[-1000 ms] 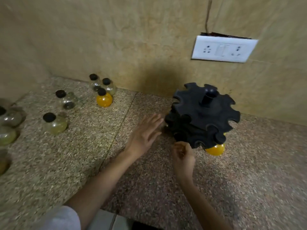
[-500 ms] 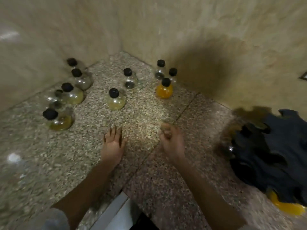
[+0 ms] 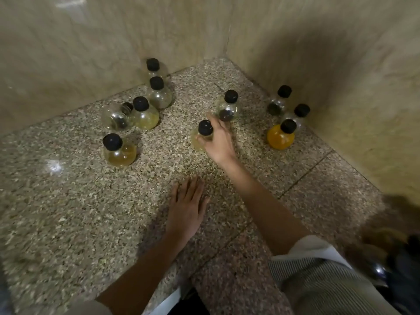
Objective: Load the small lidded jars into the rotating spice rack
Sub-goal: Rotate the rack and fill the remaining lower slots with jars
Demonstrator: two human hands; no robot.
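Gripping a small round glass jar of pale yellow contents with black lid [image 3: 200,142], the right hand [image 3: 219,144] has its fingers [image 3: 216,125] curled round neck and body; jar sits left of the orange-filled round glass jar with black lid [image 3: 280,138], lifted or not cannot tell. Left hand [image 3: 186,212] lies flat on the speckled granite worktop [image 3: 68,212], fingers straight, holding nothing, nearer the camera than the orange jar. A clear tipped-over jar [image 3: 113,118] is far left of it. The black spice rack [image 3: 402,264], blurred, is lower right of it.
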